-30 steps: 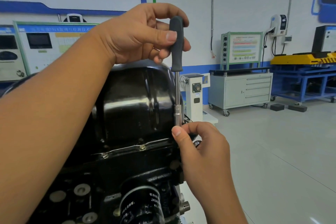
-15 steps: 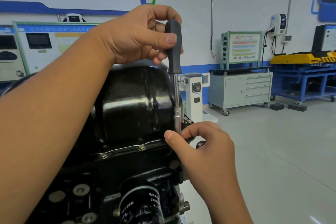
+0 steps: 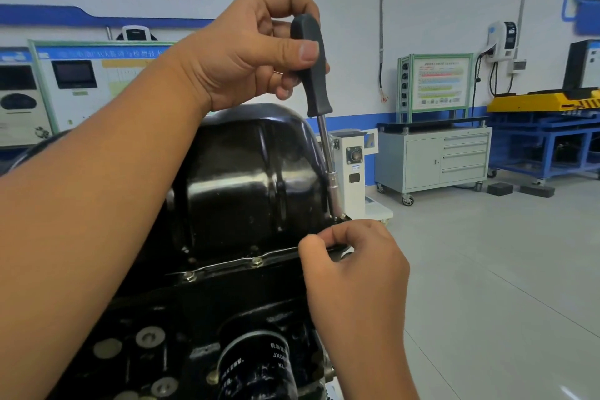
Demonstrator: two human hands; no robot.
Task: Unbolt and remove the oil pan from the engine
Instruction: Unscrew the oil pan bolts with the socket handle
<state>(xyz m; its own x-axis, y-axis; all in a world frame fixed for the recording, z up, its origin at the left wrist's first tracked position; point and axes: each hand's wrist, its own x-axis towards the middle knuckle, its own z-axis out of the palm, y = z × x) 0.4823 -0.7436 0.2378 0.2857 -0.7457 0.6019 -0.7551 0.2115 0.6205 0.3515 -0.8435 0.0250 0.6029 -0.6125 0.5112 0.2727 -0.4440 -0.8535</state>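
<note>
A glossy black oil pan (image 3: 250,182) sits on top of the upturned black engine (image 3: 181,318), its flange held by small bolts (image 3: 256,261). My left hand (image 3: 250,55) grips the dark handle of a nut driver (image 3: 313,75), whose shaft slants down to a silver socket (image 3: 334,198) at the flange's right corner. My right hand (image 3: 354,273) has its fingers curled at the flange edge just below the socket; what it pinches is hidden.
A black oil filter (image 3: 259,367) sticks out of the engine's front. Behind stand a white pedestal (image 3: 352,169), a grey wheeled cabinet (image 3: 435,159) with a display panel, and a blue and yellow bench (image 3: 548,127) at the right. Grey floor (image 3: 487,286) lies to the right.
My right hand slid down from the socket to the flange edge. The driver's handle tilted left and the socket moved lower, onto the flange corner.
</note>
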